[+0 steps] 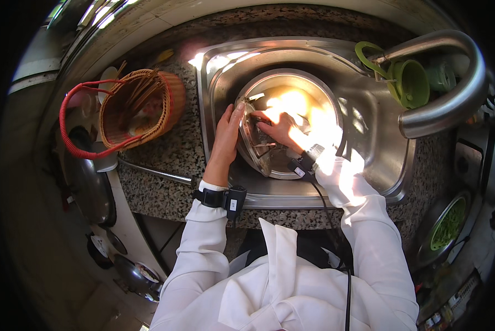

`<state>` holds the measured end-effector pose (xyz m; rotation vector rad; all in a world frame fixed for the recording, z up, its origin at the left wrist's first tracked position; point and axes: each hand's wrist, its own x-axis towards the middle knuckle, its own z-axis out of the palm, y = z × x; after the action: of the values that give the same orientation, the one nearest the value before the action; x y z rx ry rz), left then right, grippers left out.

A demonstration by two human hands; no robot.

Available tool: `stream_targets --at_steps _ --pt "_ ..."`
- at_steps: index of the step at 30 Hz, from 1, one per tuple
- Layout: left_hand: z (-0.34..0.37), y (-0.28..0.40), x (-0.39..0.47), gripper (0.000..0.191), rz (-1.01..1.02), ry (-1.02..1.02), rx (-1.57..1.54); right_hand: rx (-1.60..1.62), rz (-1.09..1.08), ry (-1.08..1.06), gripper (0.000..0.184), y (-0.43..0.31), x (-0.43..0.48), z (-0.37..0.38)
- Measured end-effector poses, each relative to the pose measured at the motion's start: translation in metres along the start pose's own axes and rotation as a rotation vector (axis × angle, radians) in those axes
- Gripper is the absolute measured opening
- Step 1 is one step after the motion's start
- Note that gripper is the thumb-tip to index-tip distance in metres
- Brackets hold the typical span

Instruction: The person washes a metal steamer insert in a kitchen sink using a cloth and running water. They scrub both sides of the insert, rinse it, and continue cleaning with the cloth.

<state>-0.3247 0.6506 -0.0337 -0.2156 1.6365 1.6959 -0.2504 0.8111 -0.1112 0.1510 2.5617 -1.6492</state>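
Observation:
A round stainless-steel basin (293, 74) sits in the metal sink (380, 165), with liquid inside lit by strong glare. My left hand (227, 134) grips the outer side of a dish-like item with a clear or shiny surface (251, 140), tilted at the basin's left rim; its exact kind is unclear. Inside the basin, my right hand (282, 130) reaches towards the inner side of that item, its fingers spread and partly lost in glare. Whether the right fingertips touch it cannot be told.
A curved steel faucet (450, 111) arches over the sink's right side, near green plastic strainers or cups (413, 85). On the granite counter at left stands a woven basket (175, 99) with a red handle, holding sticks. A bowl of chopped greens (448, 227) lies at right; a cable hangs by my right arm.

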Motion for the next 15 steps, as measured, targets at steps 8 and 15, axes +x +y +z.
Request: stream_targets --at_steps 8,15 --pt "0.012 -0.002 0.008 0.07 -0.144 0.213 -0.017 0.211 0.045 0.184 0.029 -0.014 -0.003 -0.03" --pt "0.054 -0.025 -0.014 0.064 0.178 0.231 -0.008 -0.115 -0.064 0.085 0.026 -0.04 0.018 -0.03"
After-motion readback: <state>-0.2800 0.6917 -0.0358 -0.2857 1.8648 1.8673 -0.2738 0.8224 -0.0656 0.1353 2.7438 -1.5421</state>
